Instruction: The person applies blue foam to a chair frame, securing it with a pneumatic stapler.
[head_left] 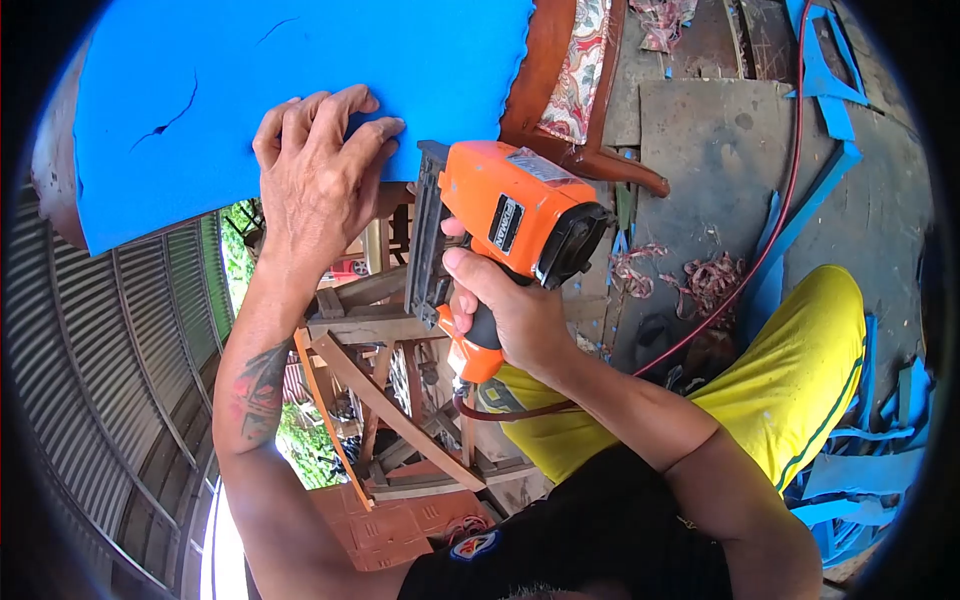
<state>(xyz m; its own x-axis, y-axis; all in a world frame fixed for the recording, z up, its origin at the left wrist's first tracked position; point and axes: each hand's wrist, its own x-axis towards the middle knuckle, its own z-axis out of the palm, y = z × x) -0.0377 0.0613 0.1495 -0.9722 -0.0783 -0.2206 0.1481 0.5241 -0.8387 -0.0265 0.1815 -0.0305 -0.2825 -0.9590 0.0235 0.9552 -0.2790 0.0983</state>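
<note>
A bright blue foam sheet (420,60) with two cracks in it covers part of a brown wooden chair frame. My left hand (325,150) grips the sheet near its lower edge, with bent fingers pressing into the foam. My right hand (500,300) is wrapped around the black handle of an orange pneumatic staple gun (510,205). The gun's dark nose end lies close to the foam edge, just right of my left fingers. From its handle base a dark red air hose (530,412) runs off to the right.
Blue foam offcuts (865,475) and patterned fabric scraps (710,280) litter the floor on the right. Beside the foam is a curved wooden piece with floral upholstery (580,70). Wooden frame parts (390,400) stand below, and corrugated metal sheeting (110,350) lines the left.
</note>
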